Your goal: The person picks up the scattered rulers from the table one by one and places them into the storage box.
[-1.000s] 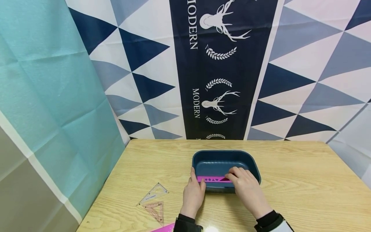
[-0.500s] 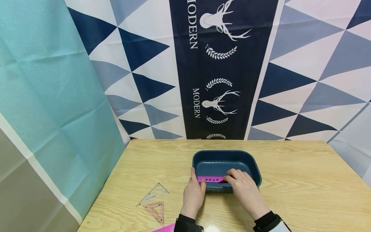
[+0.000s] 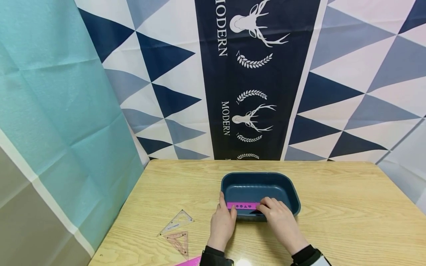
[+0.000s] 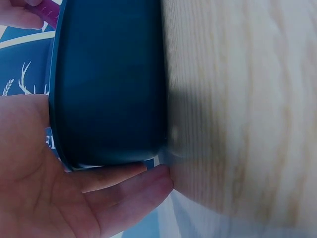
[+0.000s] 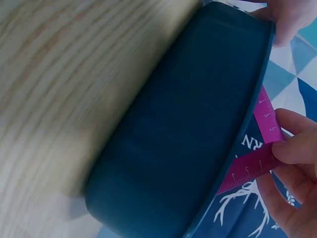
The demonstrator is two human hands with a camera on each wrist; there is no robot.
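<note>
Compared with a second ago, the right hand (image 3: 281, 218) has shifted slightly toward the left of the frame, its sleeve (image 3: 308, 256) going with it at the lower right. At lower centre, less of the pink ruler (image 3: 243, 205) now shows at its right end, and the dark wedge (image 3: 255, 212) by the fingertips, which lay across the strip, sits lower, along its bottom edge.

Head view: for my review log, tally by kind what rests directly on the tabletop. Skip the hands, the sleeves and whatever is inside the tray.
Tray: 1, the dark blue tray
Set squares: 2, the clear set square and the pinkish set square
Flat piece: 1, the magenta piece, cut off by the bottom edge
Total: 4
</note>
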